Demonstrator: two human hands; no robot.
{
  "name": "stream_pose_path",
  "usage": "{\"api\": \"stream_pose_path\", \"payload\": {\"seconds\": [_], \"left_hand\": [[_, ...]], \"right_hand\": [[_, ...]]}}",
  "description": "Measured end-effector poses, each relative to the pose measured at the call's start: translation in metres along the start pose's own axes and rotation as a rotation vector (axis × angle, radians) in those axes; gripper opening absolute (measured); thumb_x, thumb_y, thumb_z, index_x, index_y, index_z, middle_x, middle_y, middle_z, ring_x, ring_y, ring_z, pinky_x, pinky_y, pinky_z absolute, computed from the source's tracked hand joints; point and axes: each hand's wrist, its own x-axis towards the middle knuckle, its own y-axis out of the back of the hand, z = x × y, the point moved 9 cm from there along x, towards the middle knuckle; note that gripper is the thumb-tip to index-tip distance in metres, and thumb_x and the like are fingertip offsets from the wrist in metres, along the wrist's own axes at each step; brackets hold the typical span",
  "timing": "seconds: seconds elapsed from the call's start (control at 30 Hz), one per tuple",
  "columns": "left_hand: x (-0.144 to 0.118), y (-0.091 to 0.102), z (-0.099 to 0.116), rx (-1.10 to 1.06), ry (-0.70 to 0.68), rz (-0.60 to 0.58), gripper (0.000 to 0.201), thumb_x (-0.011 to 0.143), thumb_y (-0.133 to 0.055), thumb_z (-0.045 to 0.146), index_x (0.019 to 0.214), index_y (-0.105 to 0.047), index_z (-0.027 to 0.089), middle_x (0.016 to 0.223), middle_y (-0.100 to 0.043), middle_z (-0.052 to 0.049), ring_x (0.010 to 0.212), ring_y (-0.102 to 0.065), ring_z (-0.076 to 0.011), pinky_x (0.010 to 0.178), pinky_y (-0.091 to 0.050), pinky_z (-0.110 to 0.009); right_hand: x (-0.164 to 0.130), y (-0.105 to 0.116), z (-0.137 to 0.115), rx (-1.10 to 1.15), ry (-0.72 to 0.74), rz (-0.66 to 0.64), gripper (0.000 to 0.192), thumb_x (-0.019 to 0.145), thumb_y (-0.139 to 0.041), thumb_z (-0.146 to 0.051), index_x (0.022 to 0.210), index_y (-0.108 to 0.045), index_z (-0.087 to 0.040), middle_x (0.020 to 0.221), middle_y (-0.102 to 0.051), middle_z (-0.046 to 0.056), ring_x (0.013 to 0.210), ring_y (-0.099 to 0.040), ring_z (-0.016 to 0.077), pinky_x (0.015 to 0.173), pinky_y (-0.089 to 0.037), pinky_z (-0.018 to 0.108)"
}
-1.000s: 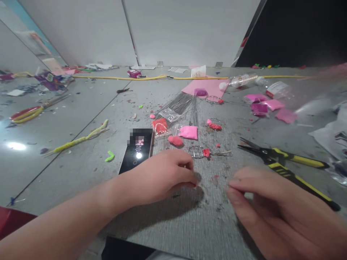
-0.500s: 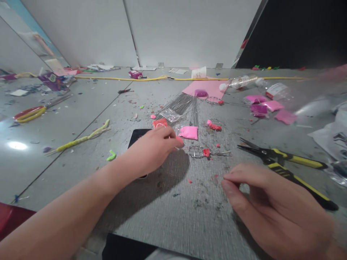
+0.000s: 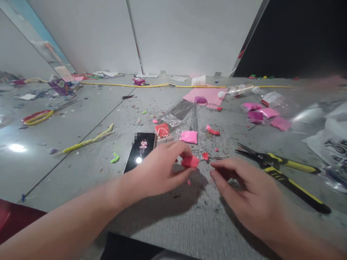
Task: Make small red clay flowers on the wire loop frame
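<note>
My left hand [image 3: 165, 168] is closed on a lump of pinkish-red modelling clay [image 3: 190, 161], pinched between thumb and fingers above the table. To its right, my right hand [image 3: 244, 195] has thumb and index tips close together; whether something tiny is between them I cannot make out. Just beyond the hands lies a bent wire frame, partly hidden, carrying a red clay piece [image 3: 205, 156]. Farther back another wire loop bears red clay [image 3: 213, 131]. A bag of pink clay [image 3: 189, 137] and a bag of red clay [image 3: 162, 130] lie behind my left hand.
A lit phone [image 3: 138, 150] lies beside my left wrist. Black-and-yellow pliers [image 3: 287, 173] lie open at right, near a plastic bag [image 3: 329, 133]. A yellow-wrapped stem [image 3: 84, 141] and scissors [image 3: 40, 117] are at left. Thin wires [image 3: 179, 110] fan out behind.
My left hand has lifted the red clay and moved right and nearer, uncovering the phone, whose screen is now lit. My right hand has shifted left toward it.
</note>
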Motion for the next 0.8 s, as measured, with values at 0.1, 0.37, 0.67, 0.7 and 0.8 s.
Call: {"api": "stream_pose_path", "payload": {"seconds": [0.1,0.37,0.67,0.7,0.8], "left_hand": [[-0.007,-0.008,0.009,-0.25,0.053,-0.002,0.022,0.089,-0.07,0.031,0.104,-0.062,0.017,0.098,-0.07,-0.003,0.087,-0.064,-0.015,0.077,-0.054,-0.028],[-0.008,-0.009,0.025,-0.361,-0.06,0.063,0.014,0.079,-0.071,0.015,0.093,-0.071,0.015,0.082,-0.069,-0.003,0.075,-0.061,-0.0127,0.072,-0.052,-0.026],[-0.009,-0.013,0.024,-0.35,-0.044,0.01,0.014,0.079,-0.072,0.017,0.093,-0.073,0.015,0.082,-0.068,-0.003,0.075,-0.06,-0.0133,0.072,-0.052,-0.026],[-0.009,-0.013,0.025,-0.347,-0.046,0.006,0.012,0.08,-0.072,0.017,0.091,-0.073,0.015,0.081,-0.068,-0.003,0.074,-0.06,-0.0133,0.072,-0.051,-0.026],[-0.008,-0.007,0.025,-0.343,-0.04,0.023,0.009,0.08,-0.071,0.017,0.089,-0.07,0.015,0.081,-0.068,-0.002,0.074,-0.06,-0.0126,0.071,-0.05,-0.025]], "right_hand": [[-0.002,-0.002,-0.002,0.036,0.006,-0.009,0.01,0.093,-0.065,-0.021,0.102,-0.071,-0.023,0.089,-0.079,0.002,0.07,-0.074,0.0154,0.064,-0.06,0.027],[-0.002,0.0,-0.018,0.019,0.104,-0.051,0.012,0.092,-0.062,-0.016,0.096,-0.067,-0.026,0.087,-0.081,-0.001,0.072,-0.076,0.0128,0.064,-0.06,0.02],[0.0,-0.008,-0.023,-0.028,0.132,-0.13,0.014,0.092,-0.058,-0.016,0.082,-0.065,-0.025,0.072,-0.076,-0.002,0.06,-0.073,0.0125,0.054,-0.057,0.02],[0.0,-0.008,-0.019,-0.019,0.092,-0.14,0.016,0.092,-0.057,-0.017,0.079,-0.063,-0.025,0.068,-0.074,-0.003,0.056,-0.07,0.0122,0.05,-0.055,0.021],[-0.003,-0.001,-0.003,0.015,-0.043,-0.104,0.018,0.094,-0.053,-0.021,0.078,-0.06,-0.026,0.063,-0.066,-0.004,0.051,-0.063,0.0125,0.046,-0.051,0.023]]}}
